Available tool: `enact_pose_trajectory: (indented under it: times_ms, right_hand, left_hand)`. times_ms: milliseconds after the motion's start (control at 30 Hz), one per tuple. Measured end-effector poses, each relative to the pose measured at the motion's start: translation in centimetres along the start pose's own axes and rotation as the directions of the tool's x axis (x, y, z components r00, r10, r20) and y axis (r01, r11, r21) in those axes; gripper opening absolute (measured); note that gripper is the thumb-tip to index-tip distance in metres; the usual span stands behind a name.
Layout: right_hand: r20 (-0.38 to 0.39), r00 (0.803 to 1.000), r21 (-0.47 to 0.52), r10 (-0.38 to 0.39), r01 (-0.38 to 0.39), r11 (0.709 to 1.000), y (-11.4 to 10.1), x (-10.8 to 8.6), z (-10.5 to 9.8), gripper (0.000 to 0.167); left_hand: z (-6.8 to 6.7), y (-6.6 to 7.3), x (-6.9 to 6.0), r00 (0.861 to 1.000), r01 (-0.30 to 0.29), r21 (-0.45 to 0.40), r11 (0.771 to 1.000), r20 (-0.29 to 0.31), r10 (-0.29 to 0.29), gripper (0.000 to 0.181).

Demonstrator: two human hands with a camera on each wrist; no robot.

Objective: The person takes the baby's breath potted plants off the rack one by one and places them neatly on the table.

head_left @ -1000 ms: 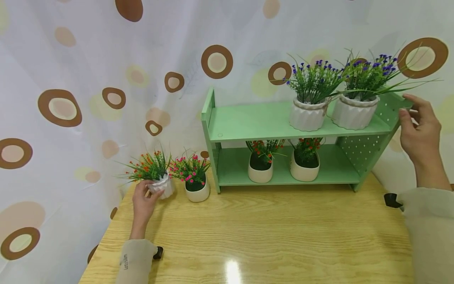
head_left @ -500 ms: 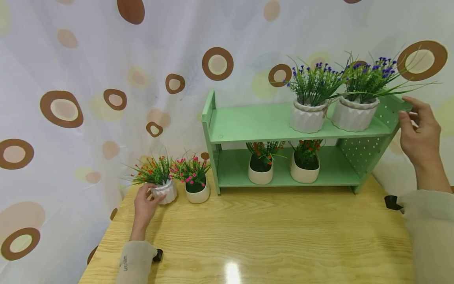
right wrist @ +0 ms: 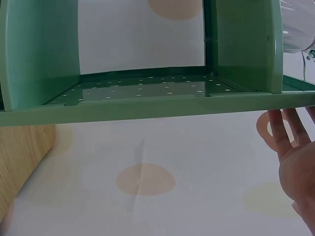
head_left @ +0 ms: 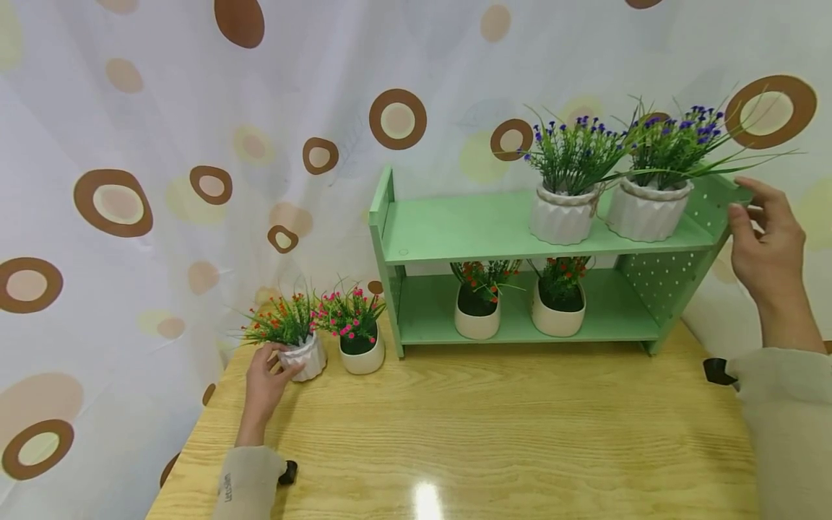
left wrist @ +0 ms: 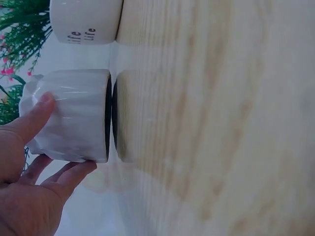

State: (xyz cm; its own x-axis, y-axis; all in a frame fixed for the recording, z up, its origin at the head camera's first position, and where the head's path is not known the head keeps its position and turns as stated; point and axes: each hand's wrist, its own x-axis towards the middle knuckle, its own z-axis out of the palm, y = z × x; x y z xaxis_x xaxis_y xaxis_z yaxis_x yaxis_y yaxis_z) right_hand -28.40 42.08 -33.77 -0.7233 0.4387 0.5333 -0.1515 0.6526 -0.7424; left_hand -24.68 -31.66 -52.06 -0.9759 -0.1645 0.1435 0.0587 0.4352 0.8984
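The cloth (head_left: 448, 43) behind is whitish, printed with brown rings round cream and pinkish centres, soft peach spots, pale yellow-green circles and faint grey leaves. The shelf (head_left: 468, 224) is mint green, its end panel dotted with rows of pale specks. The bench (head_left: 494, 404) is yellowish tan with streaky wood grain.

The leftmost pot (head_left: 310, 360) is white, under orange-red flowers (head_left: 276, 314) and green leaves. Its neighbour, a cream pot (head_left: 364, 360) with dark "Life" lettering, bears pink flowers (head_left: 351, 310). Two more cream pots (head_left: 559, 320) have red flowers (head_left: 484, 278); two white pots (head_left: 560, 220), purple flowers (head_left: 698, 126). Both sleeves (head_left: 789, 433) are beige.
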Motion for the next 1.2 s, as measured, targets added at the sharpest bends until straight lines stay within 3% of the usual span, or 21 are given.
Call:
enact_pose_trajectory:
  times_ms: [233,900,1200]
  right_hand:
    - [-0.006,1.0,-0.001,-0.003,0.003,1.0,-0.1,0.0,0.0,0.043]
    - [-0.011,1.0,0.018,-0.014,0.014,1.0,-0.3,-0.1,-0.2,0.043]
    - [-0.019,1.0,0.045,-0.021,0.022,0.999,-0.2,-0.1,0.0,0.042]
  left_hand:
    - [-0.4,-0.5,0.0,1.0,-0.005,0.045,0.999,0.002,0.005,0.036]
    - [-0.4,-0.3,-0.4,1.0,-0.005,0.033,0.999,0.028,0.004,0.034]
    - [-0.4,0.6,-0.9,0.997,-0.062,0.065,0.996,-0.05,0.066,0.036]
